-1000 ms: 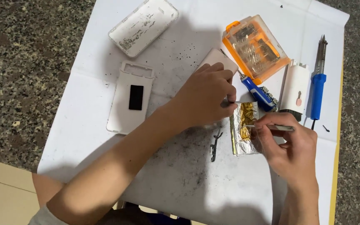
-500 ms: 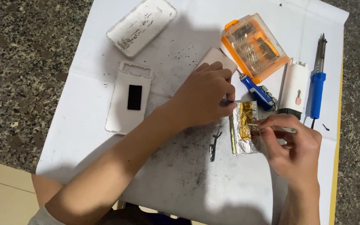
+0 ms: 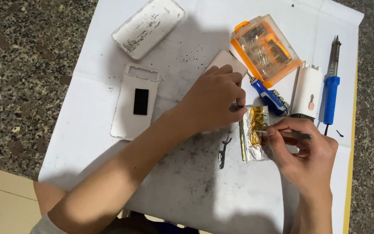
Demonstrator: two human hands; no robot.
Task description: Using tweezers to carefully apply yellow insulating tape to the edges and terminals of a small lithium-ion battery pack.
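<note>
Right hand [image 3: 304,151] lower right, fingers pinched on tweezers [image 3: 293,135], tips at foil board [image 3: 254,132] centre-right; board's long axis runs near-far. Left hand [image 3: 213,102] centre, fingers curled, pinning board's far end with thin metal tool [image 3: 241,107]. Shells [image 3: 135,102] off at upper left; foil seemingly part-lifted, rest of board untouched

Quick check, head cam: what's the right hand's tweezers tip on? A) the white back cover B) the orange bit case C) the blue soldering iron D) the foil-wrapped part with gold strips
D: the right hand pinches slim tweezers whose tip rests on the foil-wrapped part, apart from the orange bit case.
</note>
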